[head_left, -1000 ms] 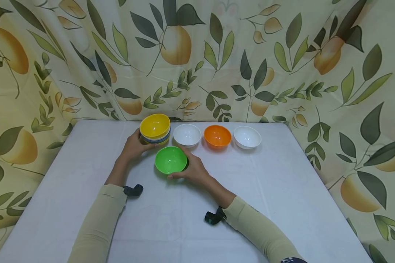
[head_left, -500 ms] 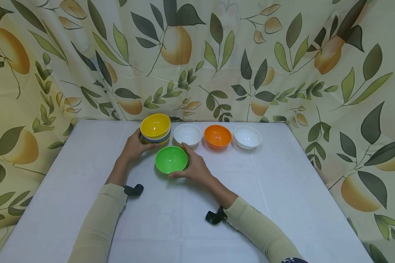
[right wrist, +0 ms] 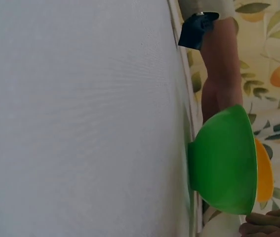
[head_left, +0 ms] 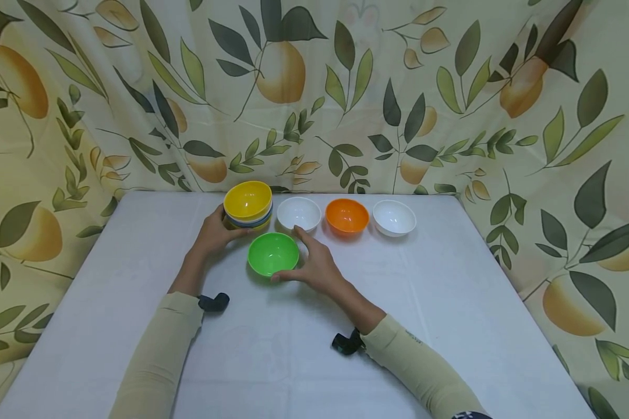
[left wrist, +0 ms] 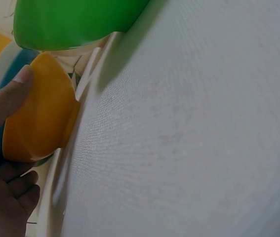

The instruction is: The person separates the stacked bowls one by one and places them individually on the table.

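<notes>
Bowls, round, glossy, narrow-footed

A glossy green round bowl stands upright, rim up, on the white-covered table, the thumb and fingers of the right hand spread around its right side. Behind it to the left, the left hand holds an upright stack of glossy nested bowls, yellow, white, blue and yellow from the top down.

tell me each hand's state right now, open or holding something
Left hand: holding the stack of bowls.
Right hand: open, beside the green bowl.
</notes>
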The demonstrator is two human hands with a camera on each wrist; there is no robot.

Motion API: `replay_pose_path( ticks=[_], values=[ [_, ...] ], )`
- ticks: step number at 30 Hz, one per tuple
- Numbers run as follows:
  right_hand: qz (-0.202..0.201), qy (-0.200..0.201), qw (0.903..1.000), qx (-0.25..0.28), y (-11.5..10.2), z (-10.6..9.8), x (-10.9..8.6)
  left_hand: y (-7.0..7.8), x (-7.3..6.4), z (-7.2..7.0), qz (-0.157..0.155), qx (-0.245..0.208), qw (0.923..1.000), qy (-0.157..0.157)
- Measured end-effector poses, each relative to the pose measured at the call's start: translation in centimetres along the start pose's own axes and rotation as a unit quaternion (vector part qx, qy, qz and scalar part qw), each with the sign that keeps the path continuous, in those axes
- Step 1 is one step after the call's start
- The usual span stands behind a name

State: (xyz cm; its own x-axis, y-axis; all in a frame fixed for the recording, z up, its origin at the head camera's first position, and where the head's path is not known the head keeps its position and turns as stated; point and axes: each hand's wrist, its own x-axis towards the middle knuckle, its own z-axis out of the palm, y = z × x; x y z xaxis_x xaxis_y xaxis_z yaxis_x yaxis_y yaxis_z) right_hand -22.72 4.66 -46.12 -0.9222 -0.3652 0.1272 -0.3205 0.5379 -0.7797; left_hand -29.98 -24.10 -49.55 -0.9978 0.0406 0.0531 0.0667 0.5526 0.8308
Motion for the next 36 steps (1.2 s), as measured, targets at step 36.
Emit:
replay_pose_path(
  ticks=[36],
  values=[
    [0.009,-0.02,0.9977,-0.064,-5.9,-1.7,11.0,-0.5,0.1,-0.1,0.008,-0.008,0.9999,-0.002]
  ],
)
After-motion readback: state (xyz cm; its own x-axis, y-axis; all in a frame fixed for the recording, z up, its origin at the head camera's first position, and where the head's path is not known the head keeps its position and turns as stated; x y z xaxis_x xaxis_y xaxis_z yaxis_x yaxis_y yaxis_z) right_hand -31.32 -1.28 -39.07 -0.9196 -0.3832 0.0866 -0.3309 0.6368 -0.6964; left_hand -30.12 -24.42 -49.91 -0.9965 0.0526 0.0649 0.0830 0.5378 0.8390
